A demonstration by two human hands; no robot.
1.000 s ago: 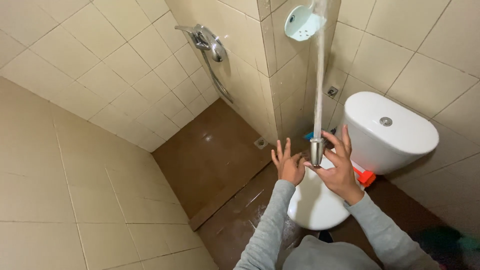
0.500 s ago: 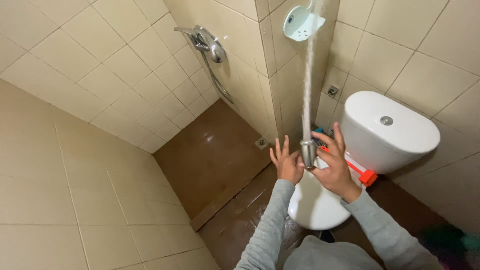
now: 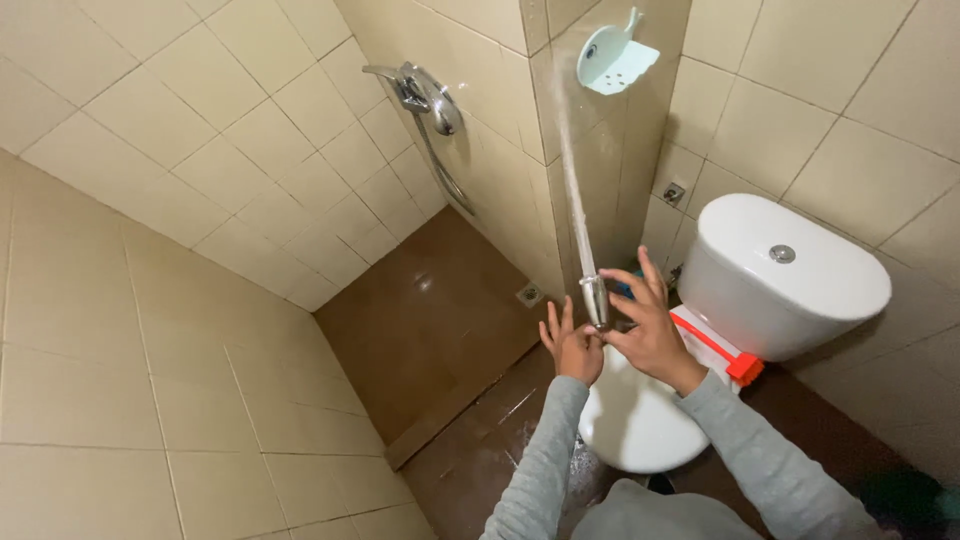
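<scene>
Sprayer nozzle (image 3: pixel 594 300) between both hands

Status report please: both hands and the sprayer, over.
Right hand grips the small metal spray nozzle, water jet hitting the tiled wall. Left hand open beside it. Nothing blocking.

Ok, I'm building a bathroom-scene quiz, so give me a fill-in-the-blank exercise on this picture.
1. The right hand holds a metal sprayer nozzle that shoots water ____.
2. The left hand has its fingers ____.
3. The toilet lid below the hands is ____.
4. The soap dish on the wall is pale ____.

Missing words: upward; spread; closed; blue
</scene>
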